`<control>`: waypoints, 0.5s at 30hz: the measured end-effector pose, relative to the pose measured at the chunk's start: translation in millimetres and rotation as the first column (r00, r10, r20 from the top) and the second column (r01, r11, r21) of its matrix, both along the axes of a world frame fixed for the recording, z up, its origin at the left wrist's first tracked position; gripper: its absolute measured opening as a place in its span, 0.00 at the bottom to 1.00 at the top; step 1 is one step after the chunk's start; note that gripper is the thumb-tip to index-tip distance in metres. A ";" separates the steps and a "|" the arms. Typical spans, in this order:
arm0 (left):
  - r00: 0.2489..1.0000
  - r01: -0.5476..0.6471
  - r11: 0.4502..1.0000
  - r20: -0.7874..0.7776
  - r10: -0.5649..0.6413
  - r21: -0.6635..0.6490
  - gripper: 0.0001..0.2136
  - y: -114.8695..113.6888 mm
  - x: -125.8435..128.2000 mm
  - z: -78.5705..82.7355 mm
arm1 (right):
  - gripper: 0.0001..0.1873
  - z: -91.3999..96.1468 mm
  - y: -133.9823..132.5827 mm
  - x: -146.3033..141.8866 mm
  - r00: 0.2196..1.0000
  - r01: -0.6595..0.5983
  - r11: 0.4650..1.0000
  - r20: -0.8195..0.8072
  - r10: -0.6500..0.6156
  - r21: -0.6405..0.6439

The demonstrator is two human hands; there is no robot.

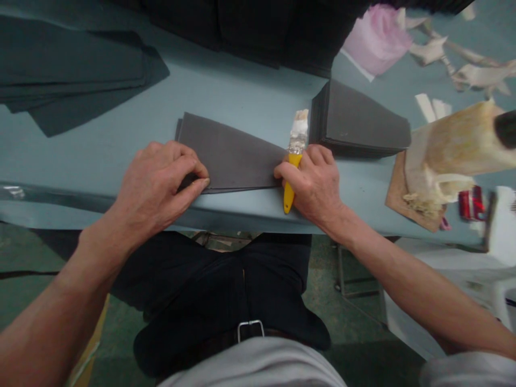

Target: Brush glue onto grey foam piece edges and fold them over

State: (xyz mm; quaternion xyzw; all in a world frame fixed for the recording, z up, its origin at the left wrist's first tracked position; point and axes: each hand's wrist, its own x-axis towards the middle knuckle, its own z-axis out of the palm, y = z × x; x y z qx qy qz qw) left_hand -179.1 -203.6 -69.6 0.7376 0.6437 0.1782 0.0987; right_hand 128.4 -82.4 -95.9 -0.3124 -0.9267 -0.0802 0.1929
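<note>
A dark grey curved sheet (231, 156) lies on the blue-grey table (226, 97) near its front edge. My left hand (161, 183) is closed, pinching the sheet's left near corner between thumb and fingers. My right hand (312, 183) grips a brush with a yellow handle (289, 183) and glue-caked bristles (299, 129), its fingertips touching the sheet's right end. The brush points away from me, lying beside the sheet.
A stack of the same grey sheets (363, 121) sits to the right. A glue-crusted container (447, 156) rests on a board at far right. Dark sheets (76, 75) lie at back left, black fabric at the back, pink material (377, 37) and scraps at back right.
</note>
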 end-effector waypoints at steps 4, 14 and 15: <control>1.000 0.009 1.000 0.024 -0.008 -0.020 0.14 -0.1 -0.7 -0.7 | 0.15 -0.4 0.8 -0.4 1.000 -0.014 0.999 -0.001 0.014 0.031; 0.999 -0.035 0.995 -0.029 0.032 -0.098 0.18 4.4 0.9 6.0 | 0.18 -4.1 1.6 -0.9 0.999 -0.026 0.989 0.036 0.021 0.143; 0.999 -0.037 0.994 -0.034 0.034 -0.107 0.19 5.5 2.8 8.3 | 0.18 -4.4 1.8 -1.2 0.999 -0.027 0.986 0.042 0.020 0.164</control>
